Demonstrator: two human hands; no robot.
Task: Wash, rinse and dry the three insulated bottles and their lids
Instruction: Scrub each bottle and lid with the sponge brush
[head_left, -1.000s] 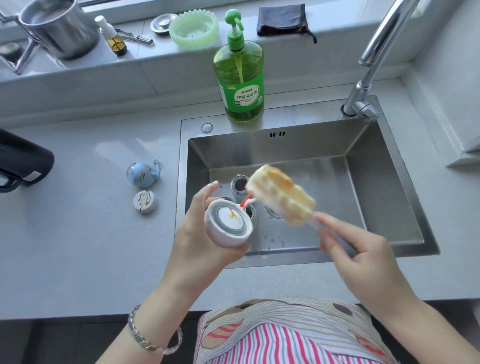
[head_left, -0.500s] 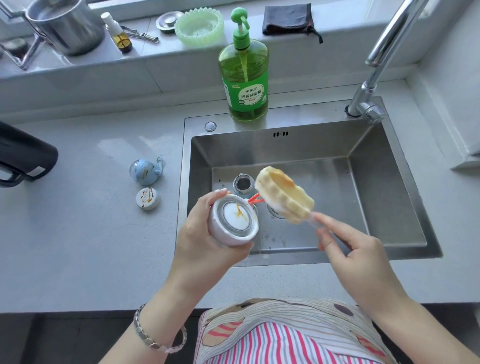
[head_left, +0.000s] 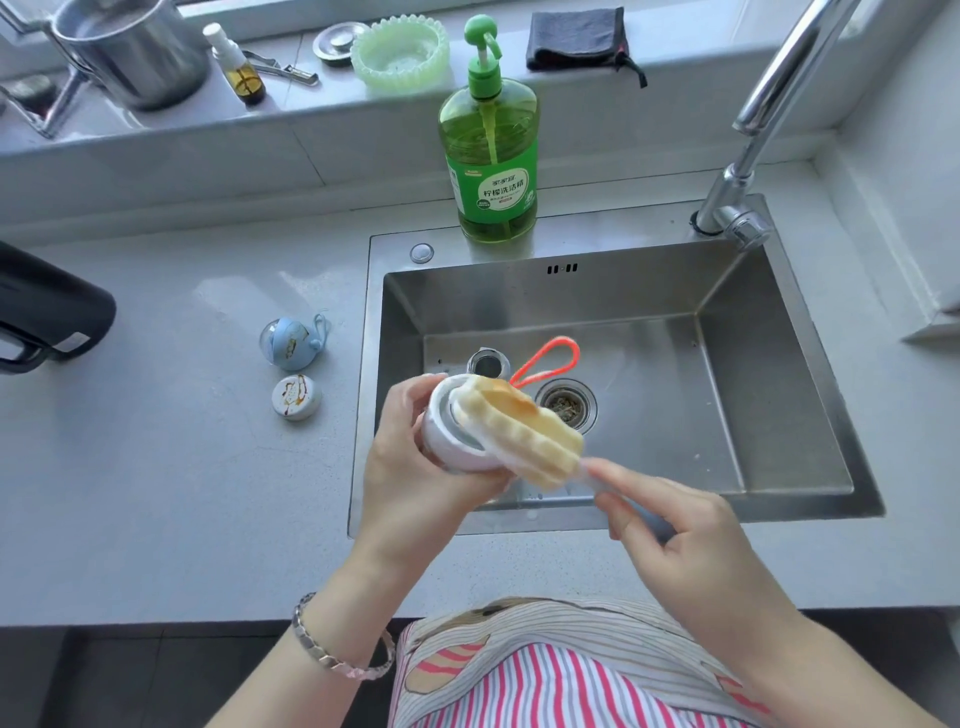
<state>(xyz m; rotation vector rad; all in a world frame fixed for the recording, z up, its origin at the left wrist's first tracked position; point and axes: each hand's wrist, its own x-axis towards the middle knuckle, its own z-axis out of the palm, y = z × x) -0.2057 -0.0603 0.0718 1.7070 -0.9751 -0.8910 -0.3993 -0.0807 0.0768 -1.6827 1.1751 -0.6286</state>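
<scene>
Meanwhile left hand (head_left: 415, 467) grips white lid (head_left: 447, 436); right hand (head_left: 675, 530) presses sponge brush (head_left: 519, 431) against it.

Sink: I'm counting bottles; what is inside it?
One open steel bottle mouth, an orange loop and the drain strainer show. The left hand, white lid and sponge cover the floor nearby, so other bottles cannot be seen.

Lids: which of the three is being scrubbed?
The white lid in the left hand, with the sponge brush against it; the blue lid and the stained round lid lie on the countertop.
</scene>
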